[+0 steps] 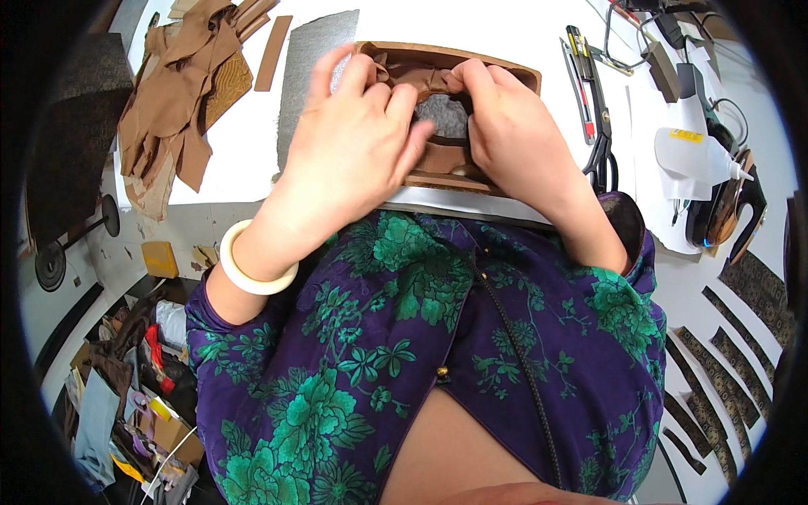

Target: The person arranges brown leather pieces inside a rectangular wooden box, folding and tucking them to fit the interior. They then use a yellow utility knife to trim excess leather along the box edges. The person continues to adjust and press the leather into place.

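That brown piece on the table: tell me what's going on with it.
A person is handling the brown piece on the white table with both bare hands. The right hand pinches folded material inside its far edge; the left hand is over its left part. A grey patch shows between them. Brown scraps lie off to the left.

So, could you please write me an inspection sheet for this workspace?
Surface: white table, with a grey sheet lying to the left of the brown piece.
Job's things: the brown piece has raised edges; a fuzzy grey area shows in its middle.
Clutter: brown scraps at left; black scissors and white bottle at right.
Hands: left hand and right hand, fingers at the brown piece; exact grip unclear.
Cables: dark cables at right; across the piece, nothing seen.
Surroundings: mixed heap lower left; dark patterned strips lower right.
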Demonstrator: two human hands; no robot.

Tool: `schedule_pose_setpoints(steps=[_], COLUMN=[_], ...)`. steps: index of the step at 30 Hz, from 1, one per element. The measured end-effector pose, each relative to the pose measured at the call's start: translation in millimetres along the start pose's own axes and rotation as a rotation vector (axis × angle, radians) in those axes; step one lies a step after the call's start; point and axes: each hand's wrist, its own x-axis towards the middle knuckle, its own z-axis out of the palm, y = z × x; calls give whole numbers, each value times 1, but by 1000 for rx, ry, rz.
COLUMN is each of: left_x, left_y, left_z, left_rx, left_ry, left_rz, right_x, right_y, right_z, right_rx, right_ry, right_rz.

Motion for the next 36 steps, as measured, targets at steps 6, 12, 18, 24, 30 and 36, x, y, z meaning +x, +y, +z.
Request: schedule_pose_setpoints(steps=[6, 12, 18, 24, 30, 36], left_x=[29, 42, 37, 26, 30, 37], left_y=[-21, -20, -28, -26, -27, -32], left_z=[5, 2, 22, 12, 14, 8], left_rx=[97, 95, 137, 3, -82, -199], left_ry=[176, -64, 74, 124, 173, 55], left_rz=[72, -21, 28, 18, 42, 135], right_x=[7, 17, 28, 44, 46, 36], right_y=[6, 7, 10, 18, 21, 32], right_z=[-10, -18, -22, -13, -9, 4], right_rx=[22, -112, -147, -15, -93, -124], right_ry=[114, 136, 132, -17, -176, -49], right_rz=[28, 4, -104, -213, -197, -220])
